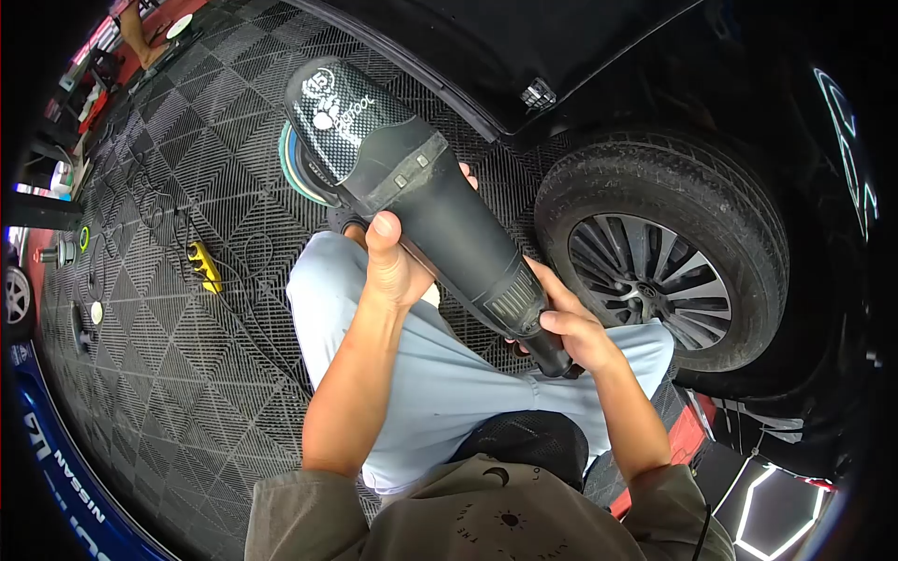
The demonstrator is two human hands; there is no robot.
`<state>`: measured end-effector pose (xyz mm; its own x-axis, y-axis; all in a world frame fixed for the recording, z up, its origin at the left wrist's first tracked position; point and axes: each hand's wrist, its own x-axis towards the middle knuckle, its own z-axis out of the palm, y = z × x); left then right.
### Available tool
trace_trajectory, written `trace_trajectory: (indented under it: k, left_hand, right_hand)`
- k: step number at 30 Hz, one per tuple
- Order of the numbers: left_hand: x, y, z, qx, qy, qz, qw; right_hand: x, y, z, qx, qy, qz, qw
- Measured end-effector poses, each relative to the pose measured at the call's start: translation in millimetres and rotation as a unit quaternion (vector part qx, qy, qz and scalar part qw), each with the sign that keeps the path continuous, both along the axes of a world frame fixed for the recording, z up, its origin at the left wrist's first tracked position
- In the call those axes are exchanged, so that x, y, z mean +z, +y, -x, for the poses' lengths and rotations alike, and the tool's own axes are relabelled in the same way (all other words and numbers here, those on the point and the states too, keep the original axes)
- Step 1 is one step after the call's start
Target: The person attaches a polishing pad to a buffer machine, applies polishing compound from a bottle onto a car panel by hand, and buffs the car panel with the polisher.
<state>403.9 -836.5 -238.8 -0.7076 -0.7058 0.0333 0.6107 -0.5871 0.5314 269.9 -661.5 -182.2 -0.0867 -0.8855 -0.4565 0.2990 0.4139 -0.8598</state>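
Note:
A black power polisher [449, 220] with a carbon-look head lies slantwise across both my hands, above my lap. Its round pad [297, 166] faces the left side of the view. My left hand [398, 262] wraps under the body near the head, thumb up along the side and fingertips showing on the far edge. Around the rear end, by the vents and cord outlet, my right hand [575, 323] is closed with its thumb on top.
A car wheel [655, 262] on a dark car stands close at the right, below an open door [496, 56]. On the tiled floor [168, 374] lie a yellow power strip [203, 267] and cables. A person's leg [136, 33] shows top left.

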Motion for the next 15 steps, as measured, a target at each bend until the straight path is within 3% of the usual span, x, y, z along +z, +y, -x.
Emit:
trace_trajectory:
  k: [2, 4, 5, 7, 8, 10, 12, 15]
  left_hand:
    - [0, 1, -1, 0.008, 0.001, -0.002, 1.0]
    - [0, 1, -4, 0.015, -0.001, -0.002, 1.0]
    - [1, 1, -4, 0.018, -0.003, 0.0, 1.0]
    - [1, 2, -5, 0.021, -0.007, 0.001, 1.0]
    - [0, 1, -5, 0.016, -0.004, -0.002, 1.0]
    - [-1, 0, -6, 0.014, -0.005, -0.006, 1.0]
    - [-2, 0, -8, -0.003, -0.001, 0.003, 1.0]
    - [-4, 0, -12, 0.002, -0.002, -0.002, 1.0]
  right_hand:
    - [-1, -1, -1, -0.037, -0.057, -0.024, 0.997]
    - [-4, -1, -5, 0.018, 0.111, 0.043, 0.993]
    - [-8, -2, -5, 0.021, 0.111, 0.044, 0.993]
    - [-14, -1, -3, 0.065, 0.22, 0.142, 0.963]
    - [-13, -1, -2, 0.066, 0.219, 0.142, 0.963]
    - [-4, -1, -1, -0.037, -0.055, -0.014, 0.998]
    - [-5, -1, -1, -0.045, -0.072, -0.023, 0.996]
    - [-8, 1, -5, 0.029, 0.065, 0.017, 0.997]
